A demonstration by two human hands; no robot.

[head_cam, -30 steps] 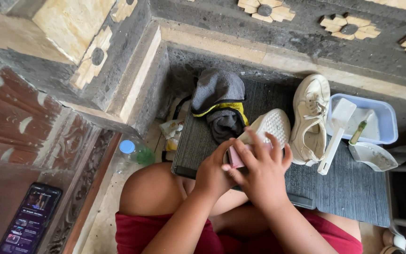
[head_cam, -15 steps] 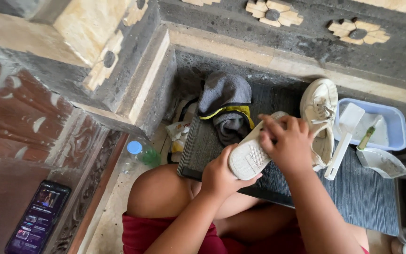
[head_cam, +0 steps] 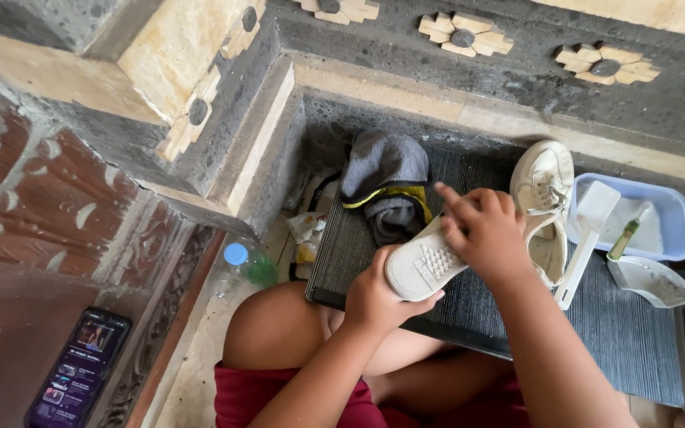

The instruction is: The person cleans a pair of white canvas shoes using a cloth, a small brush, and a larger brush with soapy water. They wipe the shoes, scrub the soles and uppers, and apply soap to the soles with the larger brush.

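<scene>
A white sneaker [head_cam: 426, 265] is turned sole-up over the dark mat [head_cam: 342, 254]. My left hand [head_cam: 378, 297] grips its near end from below. My right hand [head_cam: 485, 230] presses on the sole further along, fingers curled; whether it holds anything is hidden. A second white sneaker [head_cam: 547, 194] lies on the mat just right of my right hand, laces up.
A grey and yellow cloth bundle [head_cam: 386, 186] lies at the mat's far edge. A pale blue tub [head_cam: 671, 226] with a white brush [head_cam: 588, 234] and a white dish [head_cam: 648, 281] stand right. A green bottle [head_cam: 247, 265] and phone [head_cam: 81, 368] are left. Stone wall behind.
The sneaker has been tipped so its sole faces up and sits lower toward my lap. My right hand slid along the sole; my left hand shifted to its near end.
</scene>
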